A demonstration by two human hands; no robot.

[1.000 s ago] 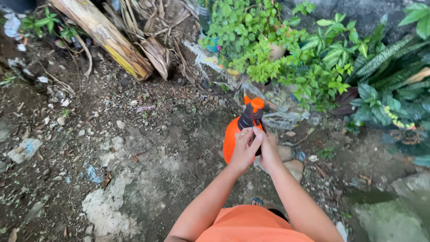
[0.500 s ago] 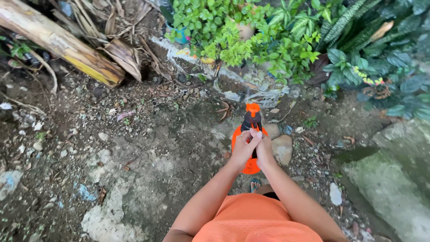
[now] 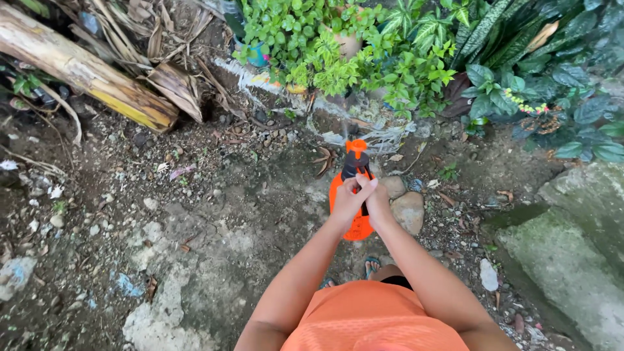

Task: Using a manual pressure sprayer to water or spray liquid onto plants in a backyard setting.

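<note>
Orange spray bottle [image 3: 354, 195] at centre, both hands clasped round it: left hand [image 3: 350, 198] fingers wrapped on black top, right hand [image 3: 378, 203] closed alongside. Stones [image 3: 408, 209] touching at 3 o'clock. Potted plants [image 3: 338, 45] at 12. Open dirt ground [image 3: 195, 214] toward 9.

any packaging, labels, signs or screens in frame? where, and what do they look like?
No signs, screens or readable labels.
Orange spray bottle: centre, gripped by left hand and right hand; rounded orange body, black neck, orange nozzle.
Blue-green pot: top centre among plants, partly hidden.
</note>
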